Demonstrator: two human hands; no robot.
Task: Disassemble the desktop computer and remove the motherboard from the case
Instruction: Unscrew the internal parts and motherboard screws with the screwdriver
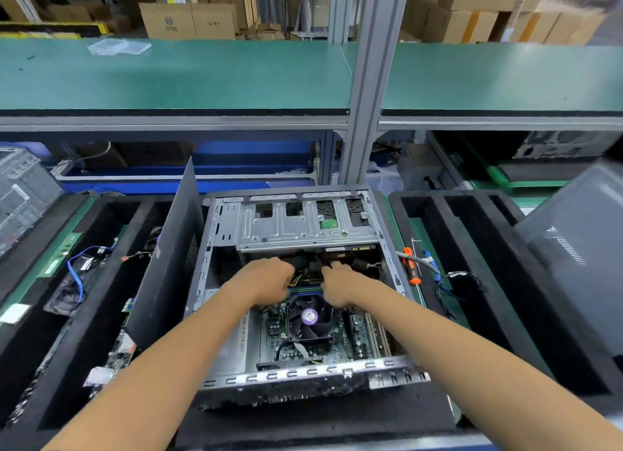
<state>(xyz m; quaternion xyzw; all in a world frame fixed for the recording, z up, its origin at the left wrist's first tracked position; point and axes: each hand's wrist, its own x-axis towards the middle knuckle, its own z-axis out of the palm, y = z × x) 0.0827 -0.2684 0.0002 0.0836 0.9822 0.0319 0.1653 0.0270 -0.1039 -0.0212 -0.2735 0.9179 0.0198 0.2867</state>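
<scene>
An open desktop case (303,378) lies on its side in front of me. Inside it the green motherboard (362,341) shows a black CPU fan (308,319) with a purple label. Both my hands reach into the case's middle, just below the silver drive cage (303,225). My left hand (269,282) curls down over the memory slots and cables. My right hand (338,287) curls beside it at a bundle of black cables (312,265). What each set of fingers holds is hidden.
The black side panel (168,265) leans upright against the case's left. Black foam trays flank the case: the left tray (101,316) holds cables and boards, the right tray (488,282) has an orange-handled screwdriver (412,265) and wires. Another case (580,248) stands far right.
</scene>
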